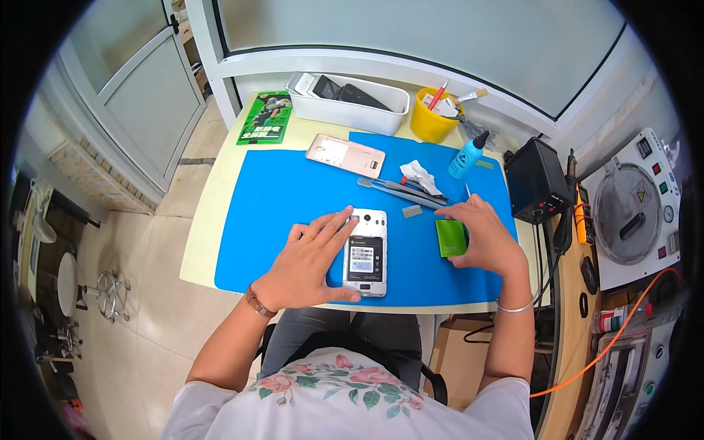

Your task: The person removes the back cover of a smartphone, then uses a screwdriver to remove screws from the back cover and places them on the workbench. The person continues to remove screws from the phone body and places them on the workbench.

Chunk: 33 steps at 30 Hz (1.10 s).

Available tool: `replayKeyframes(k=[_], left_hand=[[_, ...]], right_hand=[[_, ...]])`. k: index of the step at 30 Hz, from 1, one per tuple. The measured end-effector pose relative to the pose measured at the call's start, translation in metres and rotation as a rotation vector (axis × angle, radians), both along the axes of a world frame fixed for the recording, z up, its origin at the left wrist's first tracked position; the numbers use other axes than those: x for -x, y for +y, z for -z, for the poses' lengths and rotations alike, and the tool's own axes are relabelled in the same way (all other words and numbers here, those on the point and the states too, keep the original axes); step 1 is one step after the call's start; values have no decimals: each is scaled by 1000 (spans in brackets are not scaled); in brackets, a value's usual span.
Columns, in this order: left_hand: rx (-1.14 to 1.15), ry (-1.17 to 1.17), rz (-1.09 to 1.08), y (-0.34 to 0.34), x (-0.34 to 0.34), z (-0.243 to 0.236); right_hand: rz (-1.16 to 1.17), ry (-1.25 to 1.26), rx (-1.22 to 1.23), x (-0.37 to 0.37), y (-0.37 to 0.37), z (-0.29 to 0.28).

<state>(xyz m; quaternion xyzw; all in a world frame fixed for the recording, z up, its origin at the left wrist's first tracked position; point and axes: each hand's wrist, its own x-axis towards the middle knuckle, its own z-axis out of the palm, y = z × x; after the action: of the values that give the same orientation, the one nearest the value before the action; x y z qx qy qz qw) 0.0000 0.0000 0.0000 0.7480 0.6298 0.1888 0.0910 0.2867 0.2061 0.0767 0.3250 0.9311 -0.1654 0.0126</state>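
One white rectangular phone [366, 258], long axis up-frame at centre, touches nearer left hand [312, 258], spread open; right hand [490, 236], centre right, grips flat green square [451, 238].

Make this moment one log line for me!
left hand: touching white phone | battery: showing | right hand: holding green packet | pink cover: lying apart

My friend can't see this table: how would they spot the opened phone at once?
On the cream table lies a bright blue mat. Near its front edge, with the left hand at its left side, is a white smartphone. Its exposed black battery sets it apart from the pale pink back cover farther back.
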Motion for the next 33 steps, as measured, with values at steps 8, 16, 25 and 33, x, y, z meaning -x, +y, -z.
replayKeyframes(k=[8,16,25,33], left_hand=[[-26,-58,-5,0,-1,2],[-109,-1064,27,-6,-19,-28],[227,-1658,139,-2,-54,-44],[-166,-1196,16,2,-52,-43]], right_hand=[[-165,839,528,-4,0,17],[-510,1616,1487,58,-65,80],[-306,1498,1150,68,-108,46],[-335,1408,571,51,-94,50]])
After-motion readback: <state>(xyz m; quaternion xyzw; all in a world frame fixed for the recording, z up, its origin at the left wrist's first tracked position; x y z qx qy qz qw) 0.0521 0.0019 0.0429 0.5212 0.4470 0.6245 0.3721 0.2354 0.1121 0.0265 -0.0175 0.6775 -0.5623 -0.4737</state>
